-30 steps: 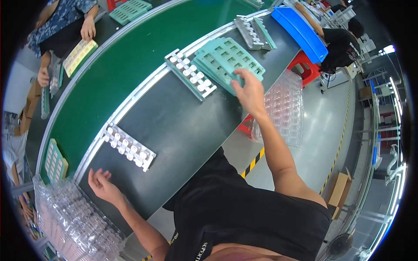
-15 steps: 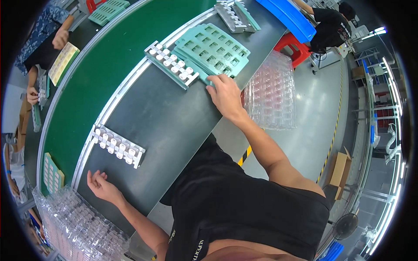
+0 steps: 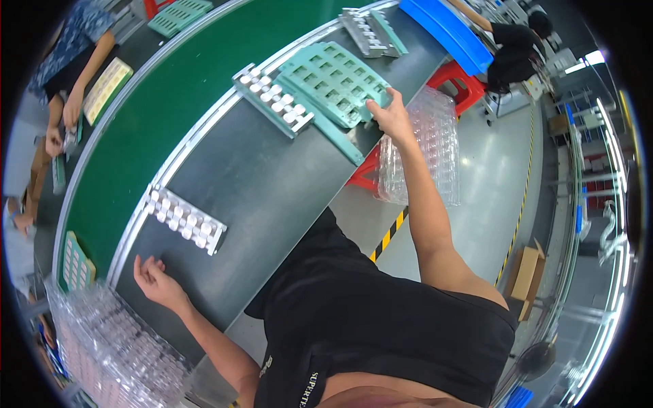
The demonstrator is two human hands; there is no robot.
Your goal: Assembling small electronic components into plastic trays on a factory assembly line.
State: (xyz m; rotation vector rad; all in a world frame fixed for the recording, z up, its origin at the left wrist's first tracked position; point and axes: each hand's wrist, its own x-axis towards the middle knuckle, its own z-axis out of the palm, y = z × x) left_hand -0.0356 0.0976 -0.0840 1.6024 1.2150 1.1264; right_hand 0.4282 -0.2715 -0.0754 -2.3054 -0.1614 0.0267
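My right hand point(image 3: 392, 117) has thumb and fingers closed on the near right corner of a pale green tray point(image 3: 338, 78) with rows of square openings. A long green bar point(image 3: 340, 141) pokes out from beside the tray toward the bench edge. Left of it lies a metal rack point(image 3: 273, 100) carrying two rows of white round-ended pieces. My left hand point(image 3: 162, 283) rests over the bench at lower left, fingers loosely curled and apart, holding nothing. Just beyond that hand sits a second metal rack point(image 3: 183, 219) with similar white pieces.
A green conveyor belt point(image 3: 163, 122) runs behind the dark bench point(image 3: 252, 183). Clear plastic trays are stacked at lower left point(image 3: 122, 347) and right of the bench point(image 3: 425, 153). A blue bin point(image 3: 449, 34) and another metal rack point(image 3: 367, 32) stand at the far end. Co-workers sit across and beyond.
My right hand has moved right and away from me, from beside the green bar to the tray's right corner, uncovering the bar's end. My left hand stays nearly in place.
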